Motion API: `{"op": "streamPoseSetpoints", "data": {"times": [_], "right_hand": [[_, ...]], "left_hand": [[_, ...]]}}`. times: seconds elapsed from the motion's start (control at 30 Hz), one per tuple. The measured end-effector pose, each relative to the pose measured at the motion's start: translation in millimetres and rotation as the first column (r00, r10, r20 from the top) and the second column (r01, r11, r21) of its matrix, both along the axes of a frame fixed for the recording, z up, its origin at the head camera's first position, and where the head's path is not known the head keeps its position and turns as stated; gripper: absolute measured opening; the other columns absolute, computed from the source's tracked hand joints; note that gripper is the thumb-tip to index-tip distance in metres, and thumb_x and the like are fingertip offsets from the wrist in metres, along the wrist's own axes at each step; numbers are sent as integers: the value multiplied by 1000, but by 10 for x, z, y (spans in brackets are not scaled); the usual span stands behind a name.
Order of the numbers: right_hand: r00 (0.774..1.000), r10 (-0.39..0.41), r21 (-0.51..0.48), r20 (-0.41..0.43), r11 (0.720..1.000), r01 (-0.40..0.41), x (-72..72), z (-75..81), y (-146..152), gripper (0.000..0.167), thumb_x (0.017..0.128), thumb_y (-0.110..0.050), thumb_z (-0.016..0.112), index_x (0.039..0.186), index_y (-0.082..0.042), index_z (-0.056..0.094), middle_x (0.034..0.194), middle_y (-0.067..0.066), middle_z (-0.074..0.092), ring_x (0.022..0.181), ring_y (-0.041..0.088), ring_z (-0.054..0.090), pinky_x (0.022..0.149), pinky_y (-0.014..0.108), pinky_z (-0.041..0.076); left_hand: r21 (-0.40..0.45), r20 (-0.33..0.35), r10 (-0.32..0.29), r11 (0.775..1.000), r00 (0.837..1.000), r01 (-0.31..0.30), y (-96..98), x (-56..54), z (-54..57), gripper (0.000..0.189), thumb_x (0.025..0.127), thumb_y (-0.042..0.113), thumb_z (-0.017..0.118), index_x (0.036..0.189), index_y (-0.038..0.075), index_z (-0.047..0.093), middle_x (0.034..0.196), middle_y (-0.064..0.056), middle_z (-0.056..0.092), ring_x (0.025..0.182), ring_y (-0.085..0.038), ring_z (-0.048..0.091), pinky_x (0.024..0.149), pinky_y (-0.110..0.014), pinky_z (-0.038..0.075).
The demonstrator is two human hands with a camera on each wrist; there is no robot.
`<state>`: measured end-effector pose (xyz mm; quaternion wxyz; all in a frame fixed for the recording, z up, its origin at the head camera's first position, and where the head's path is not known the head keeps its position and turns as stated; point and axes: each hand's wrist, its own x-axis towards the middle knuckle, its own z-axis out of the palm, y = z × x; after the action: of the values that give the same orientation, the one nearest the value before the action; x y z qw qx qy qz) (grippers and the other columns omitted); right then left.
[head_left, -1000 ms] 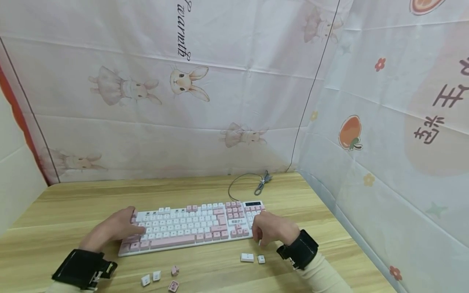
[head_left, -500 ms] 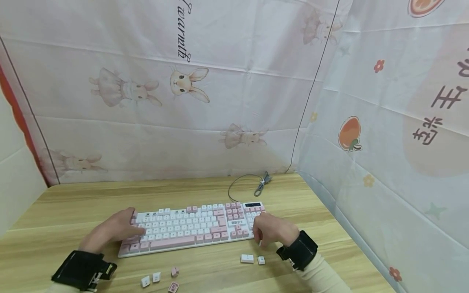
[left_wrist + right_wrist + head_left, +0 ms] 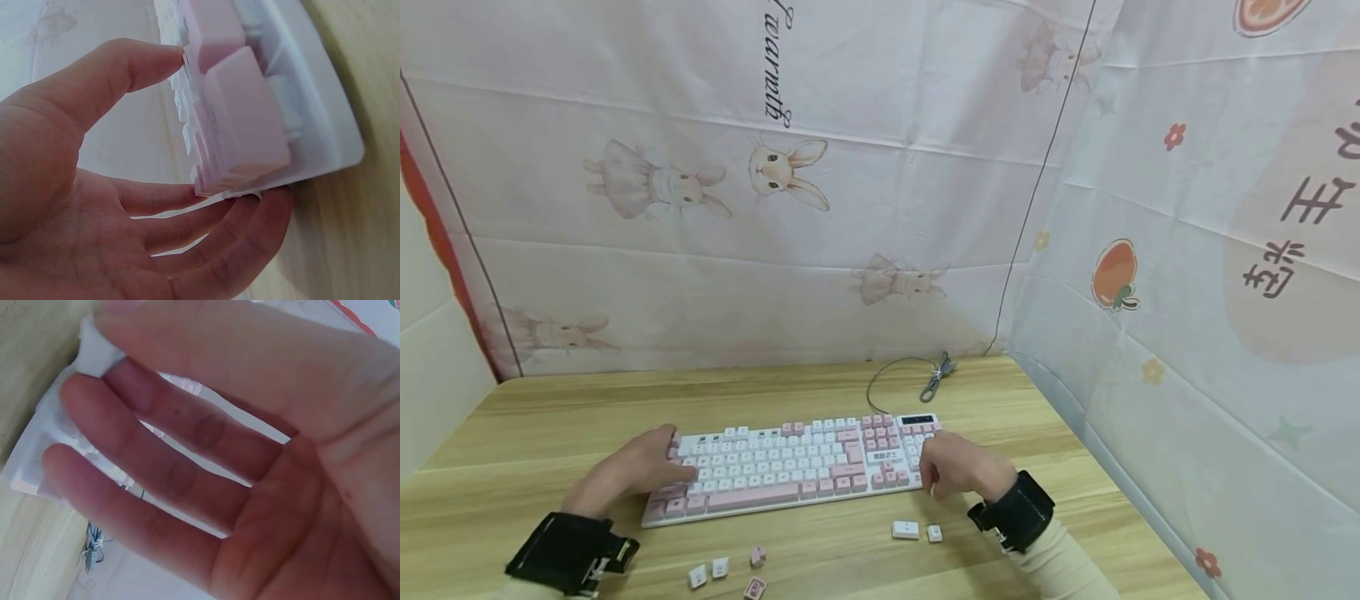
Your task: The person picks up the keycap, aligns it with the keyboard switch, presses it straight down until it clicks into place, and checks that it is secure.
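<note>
Pinching the likely light, stiff keycap point(image 3: 97, 351), your right hand point(image 3: 961, 467) should favour its sides; your left hand point(image 3: 634, 467) grips the keyboard point(image 3: 775, 460).

passage: between pink keycaps point(image 3: 758, 556) and wide keycap point(image 3: 906, 530) | obstacle: keyboard point(image 3: 790, 467) behind

Pale cloth point(image 3: 880, 83) printed with rabbits point(image 3: 772, 169) and flowers point(image 3: 1175, 137) hangs behind and beside a wood-grain table point(image 3: 700, 396).
</note>
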<state>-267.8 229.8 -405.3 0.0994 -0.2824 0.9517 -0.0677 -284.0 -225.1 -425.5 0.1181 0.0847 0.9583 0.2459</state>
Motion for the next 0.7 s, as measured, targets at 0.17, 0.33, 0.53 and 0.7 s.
{"op": "streamPoseSetpoints", "data": {"times": [0.17, 0.33, 0.53, 0.7], "right_hand": [[999, 15, -34, -49, 999, -17, -26, 35, 36, 18, 73, 7, 81, 81, -9, 80, 80, 0, 73, 72, 6, 58, 67, 20, 52], [997, 16, -59, -71, 998, -21, -33, 82, 57, 16, 79, 6, 78, 87, -8, 81, 85, 2, 75, 73, 6, 59, 68, 21, 53], [990, 36, -84, -134, 995, -48, -40, 93, 63, 13, 82, 6, 78, 91, -4, 81, 90, 6, 78, 76, 11, 65, 70, 21, 56], [987, 25, -100, -156, 994, -41, -60, 85, 64, 14, 84, 6, 76, 94, -3, 81, 92, 8, 78, 78, 12, 66, 71, 23, 58]], "left_hand": [[-1, 1, 7, 1000, 1000, -7, -3, -1, 4, 99, 90, 35, 76, 144, -29, 22, 145, -52, 33, 134, -67, 37, 110, -71, 39], [1, 2, 2, 1000, 1000, -2, 3, -7, 16, 100, 90, 35, 75, 145, -29, 22, 146, -52, 33, 134, -67, 37, 110, -71, 39], [-1, -2, 4, 1000, 1000, -4, 18, 7, 14, 98, 91, 33, 75, 145, -29, 22, 146, -52, 33, 134, -67, 37, 110, -71, 39], [0, -7, 3, 1000, 1000, -3, 4, 17, -6, 97, 91, 33, 75, 144, -29, 23, 145, -52, 33, 133, -67, 37, 110, -71, 39]]}}
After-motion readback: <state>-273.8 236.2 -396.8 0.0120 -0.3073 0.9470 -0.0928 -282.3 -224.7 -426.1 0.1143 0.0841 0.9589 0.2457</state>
